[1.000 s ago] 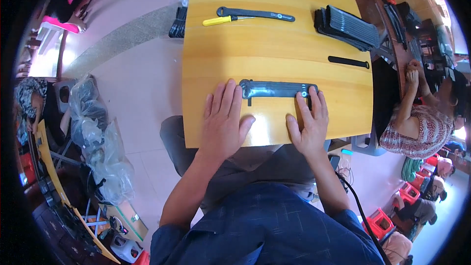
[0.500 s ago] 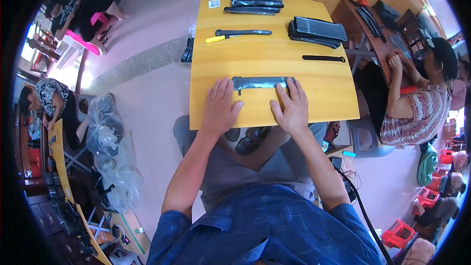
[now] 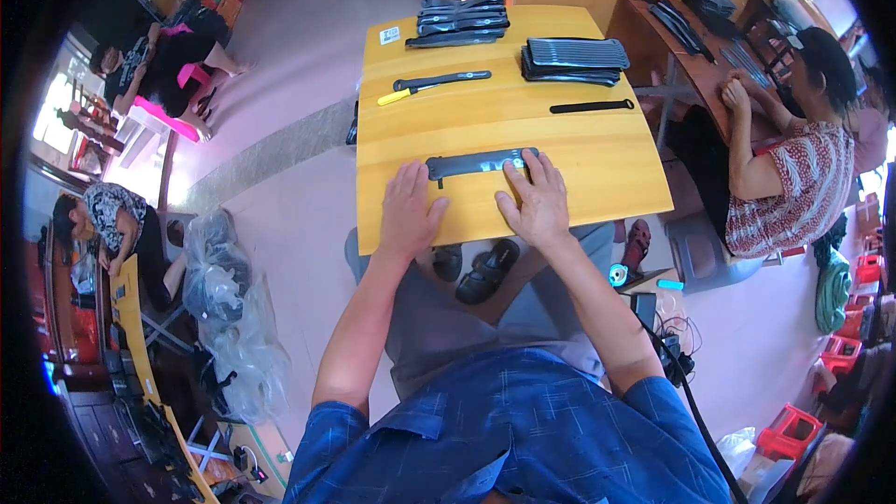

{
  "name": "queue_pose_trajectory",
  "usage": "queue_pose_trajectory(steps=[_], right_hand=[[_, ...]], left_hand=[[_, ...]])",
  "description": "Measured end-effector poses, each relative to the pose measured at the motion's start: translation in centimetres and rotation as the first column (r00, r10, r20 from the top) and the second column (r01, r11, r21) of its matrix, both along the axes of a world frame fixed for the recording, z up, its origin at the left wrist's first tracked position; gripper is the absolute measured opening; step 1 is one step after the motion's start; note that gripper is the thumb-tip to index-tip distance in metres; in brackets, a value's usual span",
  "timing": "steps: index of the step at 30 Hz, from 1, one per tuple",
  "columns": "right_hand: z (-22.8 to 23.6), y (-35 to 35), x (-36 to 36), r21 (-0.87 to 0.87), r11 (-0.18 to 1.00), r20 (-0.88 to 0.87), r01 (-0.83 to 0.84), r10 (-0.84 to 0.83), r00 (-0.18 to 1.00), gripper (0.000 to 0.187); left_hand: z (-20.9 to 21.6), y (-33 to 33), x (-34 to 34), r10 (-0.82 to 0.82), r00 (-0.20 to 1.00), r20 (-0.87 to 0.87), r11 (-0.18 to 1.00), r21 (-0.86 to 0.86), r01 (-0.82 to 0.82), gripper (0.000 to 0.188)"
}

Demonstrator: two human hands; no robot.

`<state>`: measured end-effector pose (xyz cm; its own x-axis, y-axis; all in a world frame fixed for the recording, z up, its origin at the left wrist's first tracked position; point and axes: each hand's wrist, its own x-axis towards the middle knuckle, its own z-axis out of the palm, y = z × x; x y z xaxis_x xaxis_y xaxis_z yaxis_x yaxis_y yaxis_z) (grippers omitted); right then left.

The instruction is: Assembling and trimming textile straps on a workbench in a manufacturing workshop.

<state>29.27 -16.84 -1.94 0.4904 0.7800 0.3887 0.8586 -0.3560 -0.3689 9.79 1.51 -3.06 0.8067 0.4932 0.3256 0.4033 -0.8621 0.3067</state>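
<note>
A flat black strip bundle (image 3: 465,163) with a glossy, plastic-like sheen lies crosswise on the yellow table, a small dark tab sticking out at its near left. My left hand (image 3: 408,208) rests flat at the bundle's left end, fingers stretched forward. On its right part lie the fingers of my right hand (image 3: 537,201), spread and pressed down flat. Farther off, a yellow-handled tool (image 3: 396,96) lies beside a dark strap (image 3: 467,77). One thin black strap (image 3: 592,106) sits alone to the right.
Toward the far edge of the table (image 3: 597,168) are a pile of bundled black straps (image 3: 459,19) and a stack of flat strap packs (image 3: 574,61). A person (image 3: 793,159) sits at a brown table on the right. Clear plastic bags (image 3: 229,299) lie on the floor at left.
The whole view has shifted a little, so the table appears slightly tilted and farther left. My hands stay flat at the strip bundle, with no clear movement against it.
</note>
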Motion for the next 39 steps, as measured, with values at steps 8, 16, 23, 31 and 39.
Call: queue_pose_trajectory(steps=[8, 16, 23, 31, 39], right_hand=[[-0.4, 0.2, -0.1, -0.031, 0.999, 0.037, 0.017, -0.016, 0.999, 0.056], [-0.1, 0.0, 0.0, -0.071, 0.997, -0.007, 0.003, -0.004, 1.000, 0.056], [-0.1, 0.0, 0.0, -0.069, 0.997, -0.023, 0.022, -0.023, 0.999, 0.058], [2.1, 0.7, 5.8, 0.000, 0.985, -0.061, 0.171, -0.171, 0.983, 0.068], [1.9, 2.1, 15.2, -0.280, 0.937, -0.035, 0.212, -0.230, 0.973, 0.071]], left_hand=[[1.5, -0.8, 0.5, 0.046, 0.995, -0.086, 0.999, -0.003, -0.047, 0.078], [2.1, -4.5, 5.6, -0.234, 0.966, -0.113, 0.972, -0.025, 0.233, 0.087], [1.3, -1.0, 0.7, -0.145, 0.969, -0.200, 0.989, -0.021, 0.144, 0.087], [0.5, -2.9, -7.9, 0.042, 0.997, 0.061, 0.996, -0.077, -0.038, 0.076], [1.1, -12.1, -10.9, -0.101, 0.990, 0.098, 0.973, -0.196, 0.118, 0.073]])
